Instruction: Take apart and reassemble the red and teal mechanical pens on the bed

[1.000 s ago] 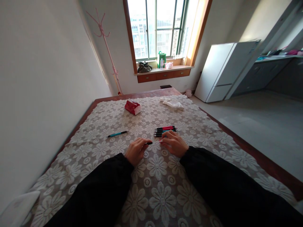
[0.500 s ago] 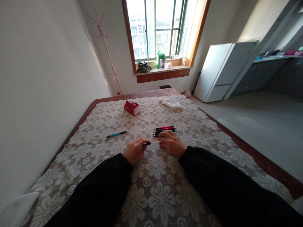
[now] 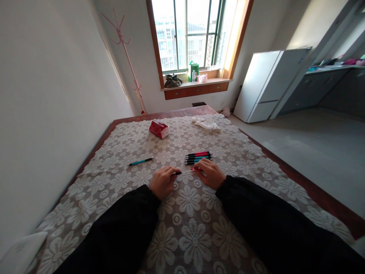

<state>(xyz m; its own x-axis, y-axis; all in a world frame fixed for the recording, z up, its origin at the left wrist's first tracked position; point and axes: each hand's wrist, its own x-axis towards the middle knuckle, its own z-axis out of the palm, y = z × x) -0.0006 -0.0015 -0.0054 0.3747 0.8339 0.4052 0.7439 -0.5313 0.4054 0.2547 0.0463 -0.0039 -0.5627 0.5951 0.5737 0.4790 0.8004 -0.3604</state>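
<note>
Over the lace-covered bench (image 3: 256, 167), head view: my left hand (image 3: 163, 182) and right hand (image 3: 210, 174) pinch one pen (image 3: 185, 172) between their fingers, apparently pulled partly apart (too small to be sure). Four pens (image 3: 199, 157) lie grouped just beyond; a teal pen (image 3: 140, 161) sits apart left, untouched.

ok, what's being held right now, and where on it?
A pen, gripped at both ends: left hand on the dark end, right hand on the reddish end.
</note>
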